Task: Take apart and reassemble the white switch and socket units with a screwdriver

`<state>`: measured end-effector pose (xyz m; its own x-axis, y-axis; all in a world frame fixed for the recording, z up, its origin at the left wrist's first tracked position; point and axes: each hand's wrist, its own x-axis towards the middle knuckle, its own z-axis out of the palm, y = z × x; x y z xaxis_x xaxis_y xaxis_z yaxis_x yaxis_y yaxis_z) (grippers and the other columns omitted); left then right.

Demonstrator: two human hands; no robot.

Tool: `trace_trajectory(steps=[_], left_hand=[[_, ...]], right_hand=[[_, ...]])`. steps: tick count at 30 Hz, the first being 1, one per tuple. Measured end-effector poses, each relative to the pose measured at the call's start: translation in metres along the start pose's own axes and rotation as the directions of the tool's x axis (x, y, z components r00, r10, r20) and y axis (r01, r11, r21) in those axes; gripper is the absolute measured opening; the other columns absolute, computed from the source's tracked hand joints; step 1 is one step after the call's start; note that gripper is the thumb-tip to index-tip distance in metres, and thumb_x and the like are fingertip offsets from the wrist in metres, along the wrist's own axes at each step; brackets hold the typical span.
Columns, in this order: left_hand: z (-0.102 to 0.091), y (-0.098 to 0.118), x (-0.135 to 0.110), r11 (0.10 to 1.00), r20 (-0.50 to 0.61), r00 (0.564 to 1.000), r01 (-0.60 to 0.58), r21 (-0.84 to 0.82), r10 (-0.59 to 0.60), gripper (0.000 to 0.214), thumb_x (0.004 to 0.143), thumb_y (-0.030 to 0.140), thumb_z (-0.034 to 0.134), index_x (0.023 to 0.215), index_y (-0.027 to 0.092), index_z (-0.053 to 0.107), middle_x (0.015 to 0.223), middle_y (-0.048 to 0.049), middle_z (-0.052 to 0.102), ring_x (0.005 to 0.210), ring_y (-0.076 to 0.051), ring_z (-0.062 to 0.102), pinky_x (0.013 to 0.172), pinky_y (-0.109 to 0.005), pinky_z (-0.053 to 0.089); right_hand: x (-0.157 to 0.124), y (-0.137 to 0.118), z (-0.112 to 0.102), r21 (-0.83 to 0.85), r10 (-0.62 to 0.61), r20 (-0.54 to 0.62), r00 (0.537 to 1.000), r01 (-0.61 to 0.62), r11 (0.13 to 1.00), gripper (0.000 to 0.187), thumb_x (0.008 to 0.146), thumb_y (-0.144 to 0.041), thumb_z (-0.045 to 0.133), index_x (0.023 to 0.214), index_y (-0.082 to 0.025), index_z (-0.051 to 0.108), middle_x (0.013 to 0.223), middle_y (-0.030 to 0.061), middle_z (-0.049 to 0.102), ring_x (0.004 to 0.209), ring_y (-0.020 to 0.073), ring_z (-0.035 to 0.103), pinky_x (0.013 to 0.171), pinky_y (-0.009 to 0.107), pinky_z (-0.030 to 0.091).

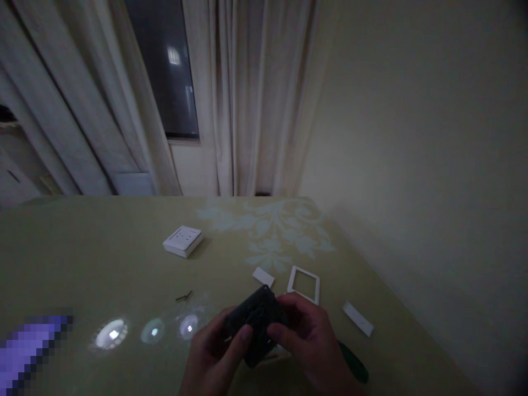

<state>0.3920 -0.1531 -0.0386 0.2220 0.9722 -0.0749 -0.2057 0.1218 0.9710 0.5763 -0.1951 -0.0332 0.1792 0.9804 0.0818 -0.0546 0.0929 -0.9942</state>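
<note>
Both of my hands hold a black, squarish plastic switch mechanism [258, 324], tilted above the table. My left hand [218, 352] grips its left side, thumb pressed on the face toward me. On the opposite side, my right hand [311, 341] has its thumb on the same face and its fingers behind the edge. Just beyond the right hand lies a white square frame [317, 286], partly covered by it. A small white plate [263, 276] rests behind the mechanism. Below the hands a pale piece shows, mostly hidden. By the right wrist, a green handle [353, 363] sticks out.
A white wall socket [183, 241] sits farther back to the left. Two screws [183, 296] lie left of my hands. A white strip [358, 319] is at the right, near the table's edge by the wall. Curtains hang behind the table [103, 264]. The lower left corner is pixelated.
</note>
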Motion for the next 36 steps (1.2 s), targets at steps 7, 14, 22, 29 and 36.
trace_trajectory(steps=[7, 14, 22, 29, 36], left_hand=[[-0.002, -0.006, 0.000, 0.995, -0.038, 0.998, -0.055, 0.081, 0.058, 0.049, 0.073, 0.066, 0.093, 0.097, 0.023, 0.089, 0.094, -0.0083, 0.088, 0.087, -0.035, 0.083, 0.078, -0.038, 0.070], [-0.007, -0.016, 0.002, 0.994, -0.032, 0.998, -0.059, 0.091, 0.062, 0.045, 0.075, 0.062, 0.093, 0.100, 0.024, 0.088, 0.095, -0.0066, 0.088, 0.087, -0.033, 0.083, 0.077, -0.035, 0.070], [0.001, -0.010, 0.000, 0.995, -0.141, 0.990, -0.002, 0.102, 0.016, 0.056, 0.069, 0.073, 0.092, 0.089, 0.021, 0.087, 0.082, -0.0051, 0.084, 0.076, -0.028, 0.078, 0.069, -0.030, 0.065], [-0.005, -0.034, -0.006, 0.982, -0.257, 0.950, 0.152, -0.114, -0.177, 0.069, 0.068, 0.080, 0.090, 0.101, 0.020, 0.087, 0.118, -0.0117, 0.084, 0.104, -0.037, 0.079, 0.078, -0.040, 0.071], [-0.006, -0.034, -0.012, 0.955, -0.261, 0.940, 0.155, -0.254, -0.222, 0.060, 0.065, 0.070, 0.098, 0.094, 0.019, 0.088, 0.112, -0.0122, 0.084, 0.094, -0.033, 0.080, 0.063, -0.032, 0.069]], right_hand=[[-0.003, 0.006, 0.001, -0.009, 0.012, -0.050, 0.999, -0.013, 1.000, 0.048, 0.083, -0.054, 0.091, 0.117, -0.023, 0.078, 0.102, 0.0079, 0.081, 0.096, 0.0257, 0.078, 0.086, 0.036, 0.064], [-0.007, 0.002, -0.003, -0.297, -0.295, -0.043, 0.955, 0.270, 0.916, 0.026, 0.099, -0.037, 0.079, 0.124, -0.030, 0.079, 0.110, 0.0067, 0.079, 0.092, 0.0205, 0.076, 0.083, 0.029, 0.063], [-0.009, -0.002, 0.001, -0.392, -0.481, 0.052, 0.875, 0.461, 0.796, 0.028, 0.095, -0.026, 0.084, 0.122, -0.033, 0.079, 0.102, 0.0031, 0.085, 0.084, 0.0196, 0.078, 0.077, 0.028, 0.064], [-0.008, -0.001, -0.004, -0.394, -0.404, -0.031, 0.914, 0.360, 0.846, 0.029, 0.102, -0.028, 0.075, 0.130, -0.034, 0.079, 0.115, 0.0073, 0.081, 0.101, 0.0230, 0.078, 0.084, 0.031, 0.066], [-0.008, -0.015, -0.004, -0.308, -0.397, -0.104, 0.912, 0.350, 0.885, 0.024, 0.101, -0.032, 0.077, 0.124, -0.033, 0.081, 0.114, 0.0071, 0.078, 0.100, 0.0204, 0.078, 0.082, 0.026, 0.068]])
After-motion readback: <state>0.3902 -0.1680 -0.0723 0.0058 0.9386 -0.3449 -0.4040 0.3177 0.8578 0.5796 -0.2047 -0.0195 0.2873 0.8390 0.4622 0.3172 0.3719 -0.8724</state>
